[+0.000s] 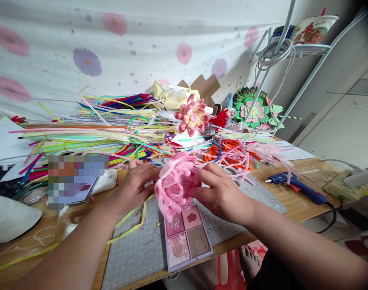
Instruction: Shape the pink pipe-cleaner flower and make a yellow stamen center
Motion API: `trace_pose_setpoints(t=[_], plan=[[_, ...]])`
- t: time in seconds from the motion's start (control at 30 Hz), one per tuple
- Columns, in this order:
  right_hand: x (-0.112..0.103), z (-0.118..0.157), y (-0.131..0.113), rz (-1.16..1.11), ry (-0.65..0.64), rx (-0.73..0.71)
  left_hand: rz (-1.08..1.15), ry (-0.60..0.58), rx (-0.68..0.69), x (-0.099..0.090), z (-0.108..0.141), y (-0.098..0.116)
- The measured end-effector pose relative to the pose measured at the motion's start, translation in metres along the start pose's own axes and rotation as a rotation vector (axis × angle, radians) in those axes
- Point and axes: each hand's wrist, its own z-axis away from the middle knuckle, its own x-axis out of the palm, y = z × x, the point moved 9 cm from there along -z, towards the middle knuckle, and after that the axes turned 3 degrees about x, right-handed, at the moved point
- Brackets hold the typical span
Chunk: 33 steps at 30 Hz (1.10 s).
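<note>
Centrally, at frame middle: pink fuzzy flower (175,183), held above a grey cutting mat (135,251) on the table (295,203). Left hand (135,187) and right hand (220,193) each in a closed grip on its petals. Lower centre: purple card of square patterns (186,237). Right: blue glue gun (295,186). Upper left: heap of coloured fuzzy wires (90,133). Risk, judged: firm squeezing could flatten petals; the glue gun's cord could snag loose wires. Writing: the bowl (313,30) at upper right carries print too small to read.

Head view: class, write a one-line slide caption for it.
Both hands, left hand and right hand, hold a pink pipe-cleaner flower above a grey cutting mat.
</note>
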Motion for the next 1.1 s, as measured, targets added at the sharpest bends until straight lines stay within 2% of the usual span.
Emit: trace_pose_setpoints(t=[0.13,0.2,0.23,0.27,0.33,0.4,0.47,0.53,0.63,0.73,0.8,0.83,0.97,1.1], plan=[[-0.006,0.002,0.004,-0.105,0.046,0.009,-0.065,0.021,-0.001,-0.002,0.000,-0.004],[-0.005,0.007,0.007,-0.219,0.083,0.056,-0.142,0.076,-0.022,-0.008,0.001,-0.014],[0.000,0.010,0.007,-0.267,0.058,0.078,-0.166,0.103,-0.052,-0.010,0.002,-0.022],[0.010,0.013,0.003,-0.296,-0.011,0.092,-0.182,0.132,-0.089,-0.013,0.003,-0.030],[0.037,0.020,-0.011,-0.300,-0.232,0.094,-0.208,0.179,-0.150,-0.016,0.007,-0.044],[0.060,0.029,-0.025,-0.248,-0.431,0.097,-0.235,0.227,-0.172,-0.019,0.009,-0.049],[0.070,0.032,-0.034,-0.192,-0.511,0.118,-0.256,0.257,-0.160,-0.021,0.010,-0.047],[0.071,0.032,-0.038,-0.174,-0.518,0.138,-0.245,0.265,-0.136,-0.021,0.010,-0.041],[0.059,0.026,-0.033,-0.239,-0.427,0.157,-0.207,0.269,-0.092,-0.023,0.009,-0.032],[0.024,0.015,-0.017,-0.238,-0.138,0.135,-0.179,0.248,-0.028,-0.021,0.008,-0.022],[-0.002,0.010,-0.007,-0.148,0.056,0.109,-0.139,0.215,-0.001,-0.018,0.007,-0.017],[-0.010,0.008,-0.005,-0.090,0.109,0.093,-0.116,0.195,0.007,-0.015,0.007,-0.015],[-0.012,0.000,-0.005,0.091,0.096,0.023,-0.048,0.134,-0.002,-0.008,0.007,-0.009],[-0.008,-0.002,-0.008,0.143,0.084,-0.029,-0.014,0.109,-0.033,-0.006,0.006,-0.010]])
